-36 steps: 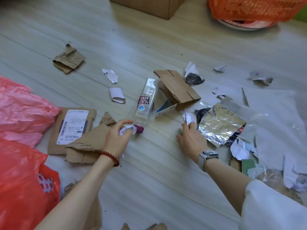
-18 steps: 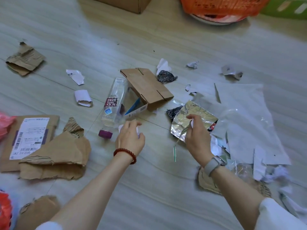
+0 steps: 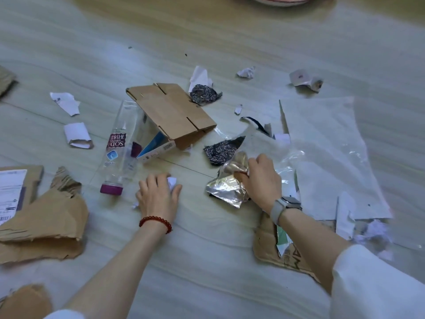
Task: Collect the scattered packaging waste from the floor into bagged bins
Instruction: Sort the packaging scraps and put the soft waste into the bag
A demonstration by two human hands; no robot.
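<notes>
Pale wood-look floor (image 3: 207,42) everywhere, and it's a proper mess of scraps, so we're only partway through this cleanup as far as we can judge. Our left hand (image 3: 158,196) has its grip curled over a small wad of white paper (image 3: 172,181), pressed down on the floor just at 3 o'clock of the bottle cap. Our right hand (image 3: 262,178) is clenched on the crumpled foil wrapper (image 3: 226,188), bunching it up right at the middle of the pile. Tip for this bit: keep scrunching the foil tight into the palm so it doesn't spring open, then sweep the nearby dark patterned scrap (image 3: 219,149) in with it before heading to a bin, since no bag is clearly in view. The clear soda bottle (image 3: 117,146) lies flat, long axis running roughly 12 to 6, purple cap pointing at 6 toward us, beside the folded cardboard box (image 3: 172,111).
</notes>
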